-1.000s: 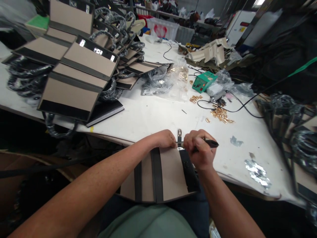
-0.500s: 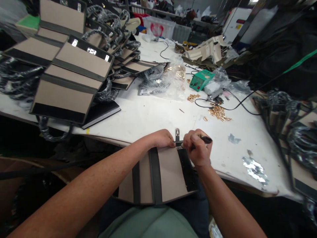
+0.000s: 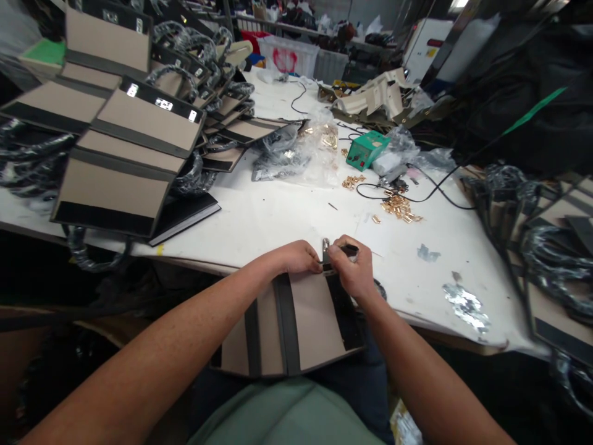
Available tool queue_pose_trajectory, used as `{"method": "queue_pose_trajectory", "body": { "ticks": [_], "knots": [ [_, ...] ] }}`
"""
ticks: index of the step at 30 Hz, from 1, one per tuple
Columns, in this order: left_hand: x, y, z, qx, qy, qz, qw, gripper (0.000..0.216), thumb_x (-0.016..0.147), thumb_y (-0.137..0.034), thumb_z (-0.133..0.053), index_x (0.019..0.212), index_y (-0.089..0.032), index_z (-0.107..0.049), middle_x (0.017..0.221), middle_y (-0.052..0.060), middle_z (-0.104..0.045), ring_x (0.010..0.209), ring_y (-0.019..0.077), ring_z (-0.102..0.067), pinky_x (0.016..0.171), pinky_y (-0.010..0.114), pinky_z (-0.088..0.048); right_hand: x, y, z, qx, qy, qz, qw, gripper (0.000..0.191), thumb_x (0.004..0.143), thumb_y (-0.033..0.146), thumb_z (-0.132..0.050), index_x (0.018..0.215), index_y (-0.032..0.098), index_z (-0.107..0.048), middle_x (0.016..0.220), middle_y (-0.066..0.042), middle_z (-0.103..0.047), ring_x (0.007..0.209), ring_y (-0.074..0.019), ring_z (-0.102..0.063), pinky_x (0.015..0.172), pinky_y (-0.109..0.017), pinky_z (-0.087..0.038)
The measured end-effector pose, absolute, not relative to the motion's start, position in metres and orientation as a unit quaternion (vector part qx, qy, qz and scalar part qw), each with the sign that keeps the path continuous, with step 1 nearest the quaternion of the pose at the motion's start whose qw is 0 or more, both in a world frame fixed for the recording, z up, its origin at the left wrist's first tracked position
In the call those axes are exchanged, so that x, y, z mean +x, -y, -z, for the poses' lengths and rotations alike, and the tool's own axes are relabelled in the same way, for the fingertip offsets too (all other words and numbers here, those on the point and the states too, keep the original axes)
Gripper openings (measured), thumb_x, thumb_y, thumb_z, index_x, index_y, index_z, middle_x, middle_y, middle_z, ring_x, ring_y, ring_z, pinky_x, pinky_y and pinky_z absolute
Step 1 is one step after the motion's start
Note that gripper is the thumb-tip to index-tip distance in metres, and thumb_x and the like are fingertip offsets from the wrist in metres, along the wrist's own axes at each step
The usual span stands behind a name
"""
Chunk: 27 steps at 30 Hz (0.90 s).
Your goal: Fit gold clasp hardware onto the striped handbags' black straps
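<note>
A beige bag panel (image 3: 315,318) with dark bands rests across my lap, its far end against the table's front edge. My left hand (image 3: 301,256) pinches the far edge of this panel, thumb and fingertips closed on it. My right hand (image 3: 356,269) is wrapped round a slim tool with a dark handle (image 3: 351,249); the working tip is hidden by the fingers, so its kind is unclear. Just beyond the fingertips, a short dark strap with a shiny metal fitting (image 3: 326,244) sticks out over the white table. Both hands are close together at the panel's dark corner.
A pile of similar bag panels (image 3: 134,167) with plastic-wrapped handles stands left, beside a black book (image 3: 188,217). Gold metal pieces (image 3: 402,207), a green box (image 3: 367,149) with black cables and clear plastic bags (image 3: 319,151) lie further back. More wrapped bag pieces (image 3: 558,266) are at right.
My right hand has shifted left and slightly up toward the metal fitting, and its tool's handle now shows less. The left hand keeps its hold on the panel edge. The view has shifted slightly.
</note>
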<state>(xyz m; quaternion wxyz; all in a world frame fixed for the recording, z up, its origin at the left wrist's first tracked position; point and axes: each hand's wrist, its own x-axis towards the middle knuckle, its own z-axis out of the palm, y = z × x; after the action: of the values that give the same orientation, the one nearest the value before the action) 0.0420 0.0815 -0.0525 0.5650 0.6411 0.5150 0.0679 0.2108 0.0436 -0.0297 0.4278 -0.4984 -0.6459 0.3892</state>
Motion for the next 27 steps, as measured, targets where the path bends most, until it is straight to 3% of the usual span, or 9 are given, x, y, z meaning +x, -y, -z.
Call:
{"method": "queue_pose_trajectory", "body": {
  "ticks": [4,7,10,13,16,21,25,27],
  "knots": [
    [0.042,-0.078,0.047,0.668,-0.51,-0.063,0.538,0.019,0.063,-0.037,-0.065,0.06,-0.018,-0.064,0.053,-0.005,-0.047,0.056,0.0123,-0.04,0.055,0.027,-0.027,0.234,-0.061,0.027,-0.615,0.71,-0.206,0.276,0.033,0.084,0.049,-0.064,0.067,0.021,-0.056,0.061,0.003,-0.053,0.058,-0.0136,-0.046,0.058,-0.028,-0.036],
    [0.042,-0.074,0.044,0.689,-0.502,-0.065,0.519,0.021,0.066,-0.039,-0.063,0.062,-0.018,-0.063,0.054,-0.005,-0.046,0.057,0.0126,-0.042,0.056,0.026,-0.028,0.256,-0.062,0.035,-0.615,0.755,-0.111,0.198,0.038,0.081,0.054,-0.07,0.101,0.021,-0.069,0.099,-0.008,-0.07,0.089,-0.0241,-0.062,0.079,-0.036,-0.048],
    [0.043,-0.068,0.042,0.707,-0.504,-0.07,0.49,0.023,0.069,-0.04,-0.061,0.071,-0.017,-0.069,0.058,-0.004,-0.051,0.061,0.0136,-0.045,0.057,0.025,-0.03,0.269,-0.044,0.045,-0.548,0.801,-0.084,0.227,0.052,0.085,0.047,-0.069,0.129,0.02,-0.063,0.131,-0.015,-0.064,0.121,-0.0309,-0.056,0.103,-0.044,-0.043],
    [0.046,-0.056,0.036,0.725,-0.514,-0.077,0.451,0.026,0.073,-0.04,-0.061,0.079,-0.017,-0.073,0.061,-0.003,-0.055,0.063,0.0146,-0.049,0.058,0.025,-0.032,0.269,-0.022,0.052,-0.498,0.825,-0.149,0.22,0.05,0.087,0.044,-0.066,0.131,0.02,-0.062,0.124,-0.014,-0.068,0.116,-0.0301,-0.061,0.101,-0.044,-0.046],
    [0.048,-0.038,0.027,0.742,-0.524,-0.088,0.409,0.027,0.078,-0.04,-0.06,0.084,-0.018,-0.075,0.065,-0.002,-0.06,0.066,0.0154,-0.053,0.06,0.025,-0.034,0.265,-0.009,0.048,-0.532,0.794,-0.225,0.191,0.055,0.085,0.047,-0.066,0.134,0.022,-0.058,0.106,-0.009,-0.073,0.094,-0.0275,-0.067,0.084,-0.04,-0.051],
    [0.029,0.0,0.011,0.75,-0.545,-0.116,0.356,0.036,0.083,-0.049,-0.06,0.102,-0.024,-0.076,0.09,0.002,-0.074,0.079,0.0191,-0.062,0.068,0.026,-0.041,0.267,0.001,0.014,-0.499,0.788,-0.326,0.156,0.025,0.086,0.047,-0.064,0.094,0.023,-0.066,0.079,0.0,-0.068,0.074,-0.0213,-0.063,0.066,-0.032,-0.044],
    [-0.023,0.029,0.003,0.74,-0.582,-0.099,0.321,0.054,0.069,-0.062,-0.074,0.108,-0.024,-0.075,0.101,0.007,-0.075,0.092,0.0276,-0.065,0.075,0.03,-0.043,0.276,0.011,-0.011,-0.471,0.771,-0.395,0.168,0.024,0.087,0.047,-0.063,0.092,0.024,-0.066,0.081,-0.001,-0.068,0.076,-0.0227,-0.064,0.068,-0.033,-0.046],
    [-0.056,0.041,0.001,0.726,-0.601,-0.063,0.328,0.054,0.062,-0.059,-0.079,0.104,-0.024,-0.076,0.099,0.006,-0.076,0.095,0.0293,-0.065,0.077,0.03,-0.042,0.28,0.015,-0.017,-0.457,0.754,-0.434,0.183,0.027,0.086,0.05,-0.064,0.094,0.024,-0.067,0.084,-0.003,-0.069,0.079,-0.024,-0.064,0.069,-0.034,-0.049]
  ]
}}
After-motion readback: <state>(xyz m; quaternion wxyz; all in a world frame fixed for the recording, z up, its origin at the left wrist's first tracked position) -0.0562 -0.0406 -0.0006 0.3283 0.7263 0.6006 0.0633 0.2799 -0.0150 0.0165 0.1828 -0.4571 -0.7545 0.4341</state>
